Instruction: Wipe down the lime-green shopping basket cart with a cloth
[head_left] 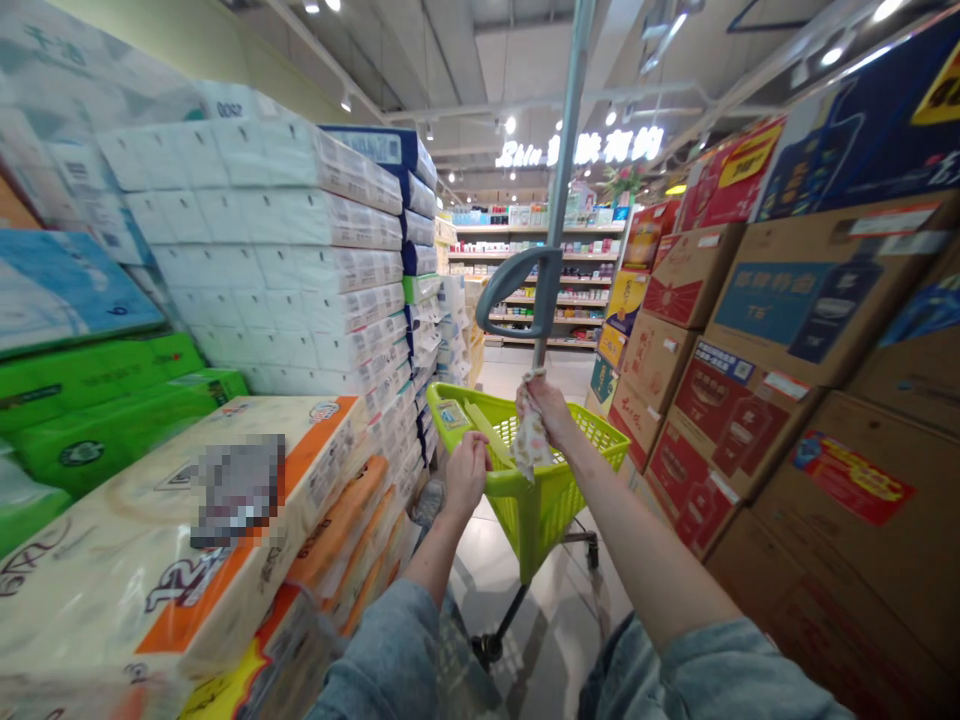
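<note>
Just ahead of me stands a yellow-green shopping cart [525, 515] with a slatted plastic basket on a wheeled frame. My left hand [466, 475] is closed at the near left of the basket, its fingers on the rim. Closed around a pale cloth [531, 445] with a small print, my right hand [552, 408] is at the foot of the grey upright pole [568, 150]. The cloth's lower end hangs over the basket, and part of it lies against the pole. Higher up, a grey loop handle [517, 290] sticks out to the left.
Stacked tissue packs [255, 250] rise on the left, with an orange-and-cream pack [247, 500] nearer me. Piled cardboard boxes [780, 290] line the right side. Tiled floor [480, 560] runs between them towards stocked shelves [592, 262] at the far end.
</note>
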